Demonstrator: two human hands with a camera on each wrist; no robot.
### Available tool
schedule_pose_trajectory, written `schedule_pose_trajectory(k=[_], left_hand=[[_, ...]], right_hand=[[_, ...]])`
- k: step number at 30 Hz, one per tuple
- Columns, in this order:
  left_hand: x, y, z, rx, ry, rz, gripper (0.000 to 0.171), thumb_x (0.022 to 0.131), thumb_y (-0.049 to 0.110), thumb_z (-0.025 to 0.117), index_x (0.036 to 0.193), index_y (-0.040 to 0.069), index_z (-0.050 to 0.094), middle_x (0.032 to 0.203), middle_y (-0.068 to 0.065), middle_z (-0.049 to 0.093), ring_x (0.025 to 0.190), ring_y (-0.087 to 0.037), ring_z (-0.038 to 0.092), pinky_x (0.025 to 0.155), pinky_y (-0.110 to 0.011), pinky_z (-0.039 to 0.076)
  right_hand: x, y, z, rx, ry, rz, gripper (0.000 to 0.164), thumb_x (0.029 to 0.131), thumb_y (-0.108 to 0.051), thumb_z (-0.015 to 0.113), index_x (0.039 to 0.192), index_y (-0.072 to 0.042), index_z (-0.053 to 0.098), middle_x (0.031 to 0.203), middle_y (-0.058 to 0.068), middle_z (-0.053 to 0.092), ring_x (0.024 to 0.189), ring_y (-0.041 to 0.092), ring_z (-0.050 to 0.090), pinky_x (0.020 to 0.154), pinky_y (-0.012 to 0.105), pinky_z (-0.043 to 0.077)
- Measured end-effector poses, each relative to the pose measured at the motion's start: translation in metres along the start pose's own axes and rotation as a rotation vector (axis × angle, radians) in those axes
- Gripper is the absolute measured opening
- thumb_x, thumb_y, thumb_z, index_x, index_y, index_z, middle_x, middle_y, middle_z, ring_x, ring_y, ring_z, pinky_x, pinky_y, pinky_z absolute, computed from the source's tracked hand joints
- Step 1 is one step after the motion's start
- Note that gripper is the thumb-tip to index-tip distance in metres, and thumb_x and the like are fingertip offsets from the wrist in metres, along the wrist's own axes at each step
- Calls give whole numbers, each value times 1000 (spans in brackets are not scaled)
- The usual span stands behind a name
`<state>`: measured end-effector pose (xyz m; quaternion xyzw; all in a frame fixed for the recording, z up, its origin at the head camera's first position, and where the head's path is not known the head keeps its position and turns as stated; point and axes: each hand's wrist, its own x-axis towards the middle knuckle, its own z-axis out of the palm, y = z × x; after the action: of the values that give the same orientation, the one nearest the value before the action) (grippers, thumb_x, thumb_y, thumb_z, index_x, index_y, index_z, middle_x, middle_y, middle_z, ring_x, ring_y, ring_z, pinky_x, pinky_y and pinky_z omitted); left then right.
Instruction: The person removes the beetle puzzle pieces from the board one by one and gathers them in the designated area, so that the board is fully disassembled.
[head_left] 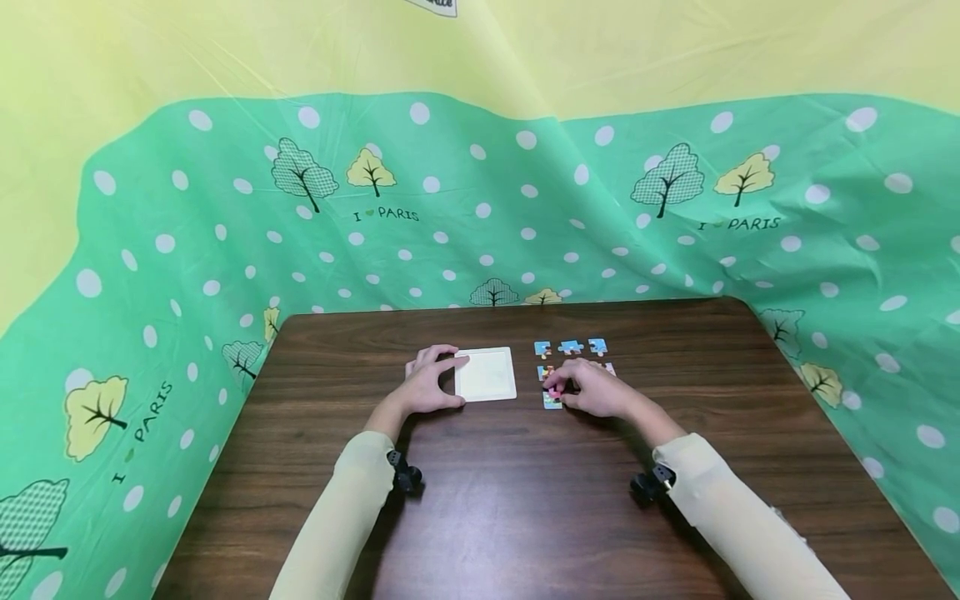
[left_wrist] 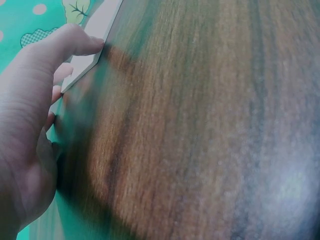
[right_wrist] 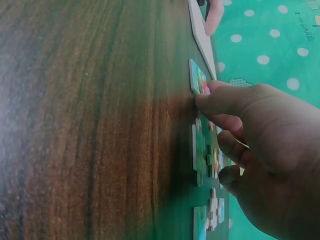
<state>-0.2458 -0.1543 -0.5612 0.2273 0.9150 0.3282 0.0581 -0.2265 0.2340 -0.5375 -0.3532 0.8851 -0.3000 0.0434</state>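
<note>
A shallow white square tray [head_left: 486, 377] with a raised rim lies on the table. My left hand [head_left: 432, 385] grips it from its left side, thumb at the near corner and index finger over the far part of the rim. Just right of the tray, my right hand [head_left: 595, 388] pinches a jigsaw puzzle piece [right_wrist: 195, 76] between thumb and index finger; it has blue, green and pink on it. Under and beyond that hand lie other puzzle pieces [head_left: 571, 347], partly covered by it. In the right wrist view, a green-edged piece [right_wrist: 196, 150] sits below the fingers.
The dark wooden table [head_left: 495, 517] spreads toward me and to both sides. A green and yellow printed cloth [head_left: 480, 192] hangs behind it and along the sides. Three blue pieces, one of them a corner piece [head_left: 542, 349], form the far row.
</note>
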Motion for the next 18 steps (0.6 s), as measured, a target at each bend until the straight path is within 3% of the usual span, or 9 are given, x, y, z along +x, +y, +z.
schedule_pose_trajectory(k=[5, 12, 18], left_hand=[[-1, 3, -2, -10, -6, 3, 85, 83, 33, 90, 162, 17, 62, 171, -14, 44, 161, -46, 32, 124, -74, 21], [-4, 7, -6, -22, -8, 13, 81, 84, 34, 90, 159, 17, 65, 172, -15, 44, 162, -47, 33, 124, -75, 21], [-3, -12, -7, -97, -14, 22, 75, 90, 42, 87, 159, 21, 66, 182, -11, 39, 171, -46, 31, 131, -80, 21]], right_hand=[[1, -23, -10, -31, -33, 96, 31, 96, 0, 80, 124, -11, 84, 103, 1, 76, 99, 17, 67, 90, 40, 55], [0, -28, -14, -14, -42, 160, 31, 98, -1, 80, 127, -11, 83, 111, 4, 80, 104, 20, 69, 91, 37, 56], [-7, -29, -24, 88, 11, 181, 31, 101, -11, 83, 132, -9, 81, 123, 8, 84, 109, 23, 75, 90, 38, 60]])
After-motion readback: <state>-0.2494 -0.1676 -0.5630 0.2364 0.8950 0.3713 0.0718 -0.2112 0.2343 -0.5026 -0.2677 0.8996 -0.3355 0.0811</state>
